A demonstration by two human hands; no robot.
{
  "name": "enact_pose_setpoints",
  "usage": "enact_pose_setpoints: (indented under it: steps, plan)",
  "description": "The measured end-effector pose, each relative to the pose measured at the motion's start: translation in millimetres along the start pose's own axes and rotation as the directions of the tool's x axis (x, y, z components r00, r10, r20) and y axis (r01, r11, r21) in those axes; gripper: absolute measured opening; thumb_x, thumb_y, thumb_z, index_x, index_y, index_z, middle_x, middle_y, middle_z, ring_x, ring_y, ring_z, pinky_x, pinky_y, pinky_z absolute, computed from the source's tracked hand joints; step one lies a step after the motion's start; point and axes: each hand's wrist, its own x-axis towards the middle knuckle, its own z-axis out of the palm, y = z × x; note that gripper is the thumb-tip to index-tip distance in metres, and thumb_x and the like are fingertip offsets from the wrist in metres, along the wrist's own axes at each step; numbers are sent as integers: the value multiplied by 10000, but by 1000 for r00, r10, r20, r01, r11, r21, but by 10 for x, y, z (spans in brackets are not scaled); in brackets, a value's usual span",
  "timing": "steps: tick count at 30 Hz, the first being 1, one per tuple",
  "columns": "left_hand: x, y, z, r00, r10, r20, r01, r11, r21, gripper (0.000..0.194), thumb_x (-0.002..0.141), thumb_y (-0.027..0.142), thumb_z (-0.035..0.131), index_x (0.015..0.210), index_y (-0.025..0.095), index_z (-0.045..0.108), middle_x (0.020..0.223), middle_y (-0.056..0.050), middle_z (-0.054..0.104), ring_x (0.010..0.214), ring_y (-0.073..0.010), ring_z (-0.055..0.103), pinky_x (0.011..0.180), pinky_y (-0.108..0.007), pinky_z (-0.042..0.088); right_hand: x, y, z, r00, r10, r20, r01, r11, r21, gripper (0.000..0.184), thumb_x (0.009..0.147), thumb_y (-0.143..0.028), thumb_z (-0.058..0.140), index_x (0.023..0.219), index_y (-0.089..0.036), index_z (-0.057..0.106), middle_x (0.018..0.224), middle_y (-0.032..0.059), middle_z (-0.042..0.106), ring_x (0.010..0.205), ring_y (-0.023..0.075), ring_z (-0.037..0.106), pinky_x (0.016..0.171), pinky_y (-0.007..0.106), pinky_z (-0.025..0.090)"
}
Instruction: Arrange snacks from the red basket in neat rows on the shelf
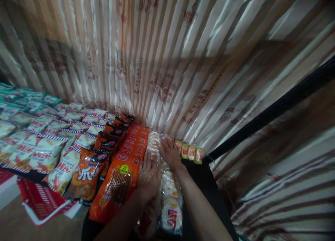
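My left hand [148, 178] lies flat, fingers stretched out, on a row of clear packets of round white rice crackers [170, 206], right beside a row of orange snack packets [117, 188]. My right hand [170, 153] also rests flat with fingers spread, farther back on the same cracker row near the curtain. Neither hand grips anything. Several small yellow packets [188, 152] stand just right of my right hand.
Rows of snack bags cover the shelf to the left: dark orange chip bags [87, 173], white bags with red and blue trim [42, 153], teal packets [15, 97] at the far left. A red basket [42, 202] sits below. A striped curtain [167, 59] hangs behind; a black frame bar [274, 108] runs right.
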Motion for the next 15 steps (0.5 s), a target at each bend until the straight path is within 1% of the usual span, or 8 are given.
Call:
enact_pose_setpoints:
  steps: [2,5,9,12,15]
  plan:
    - [-30,10,-50,1000,-13,5,13,1000,9,505,901,396,379,1351,177,446,1439,-131,394,1340,-281,343,1055,-450,367,-53,-6,5,999,27,-21,-26,999,47,583,916,-562,172,1421,-308,316,1523,30,258,1409,259,142,1097,453,159]
    - [-90,51,-86,999,-2,55,2,1000,5,544,899,419,375,1378,163,402,1440,-134,392,1338,-276,347,1058,-446,365,-131,-28,50,1000,27,12,-28,997,68,597,907,-573,206,1429,-298,298,1537,46,217,1411,269,136,1100,456,152]
    - [-133,100,-82,994,-12,110,12,1000,1,588,887,443,393,1379,121,392,1440,-167,379,1342,-301,333,1059,-471,352,-191,-55,97,999,11,42,-15,996,87,618,904,-570,224,1443,-271,268,1540,59,202,1415,271,119,1109,455,133]
    - [-140,90,-96,994,13,105,-13,1000,2,574,892,438,390,1373,125,401,1438,-172,380,1351,-314,312,1050,-484,357,-245,-63,45,1000,9,18,-12,991,133,597,908,-559,230,1438,-287,278,1545,42,184,1421,271,86,1119,454,112]
    - [-195,62,-130,998,29,55,-30,1000,9,534,899,407,391,1363,145,418,1447,-168,367,1354,-314,306,1046,-484,360,-367,-67,-44,999,10,-45,-2,986,167,576,915,-549,227,1432,-303,287,1550,23,164,1425,258,64,1126,453,94]
